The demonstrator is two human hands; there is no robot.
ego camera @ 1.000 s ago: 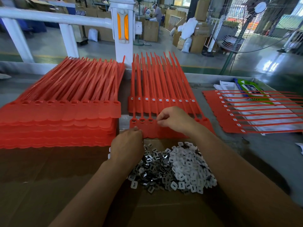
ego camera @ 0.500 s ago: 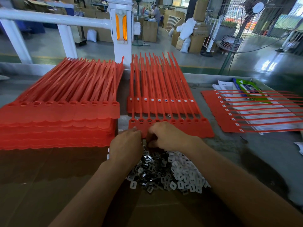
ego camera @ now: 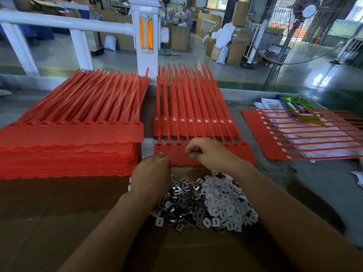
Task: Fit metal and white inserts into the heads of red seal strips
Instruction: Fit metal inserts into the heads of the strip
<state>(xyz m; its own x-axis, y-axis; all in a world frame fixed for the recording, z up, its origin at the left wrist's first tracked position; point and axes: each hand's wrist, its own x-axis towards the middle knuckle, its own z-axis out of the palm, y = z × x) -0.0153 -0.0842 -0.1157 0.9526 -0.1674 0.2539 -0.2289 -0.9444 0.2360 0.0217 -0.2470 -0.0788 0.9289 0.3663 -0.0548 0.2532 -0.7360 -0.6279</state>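
Since the frame half a second earlier, the right hand [ego camera: 208,152] has been lifted from the far edge of the insert pile to the row of heads, while the left hand [ego camera: 151,173] has been kept in place. A joined sheet of red seal strips [ego camera: 244,154] is laid flat at 12 o'clock from the pile, its tails running away toward 12 o'clock. Three heads [ego camera: 169,145] at its left end are seen with dark slotted openings; whether metal is seated in them is too small to be told. Three more heads are shown at its right end, and those between are covered by the right hand.

Metal inserts [ego camera: 182,201], dark and shiny, are heaped on brown cardboard [ego camera: 59,222], with white inserts [ego camera: 225,205] heaped touching them at 3 o'clock.

The right hand's fingers are curled, with thumb and forefinger brought together; what is pinched, if anything, is blurred and cannot be told. The left hand is seen from the back, its fingertips set against the sheet's near edge; its grip cannot be told.

A second sheet [ego camera: 196,128], with white pieces in its heads, lies at 12 o'clock under the tails. A thick stack of red sheets [ego camera: 68,138] is placed at 10 o'clock. A third sheet [ego camera: 275,142] is laid at 2 o'clock over papers [ego camera: 269,105] and is cut off by the right edge.
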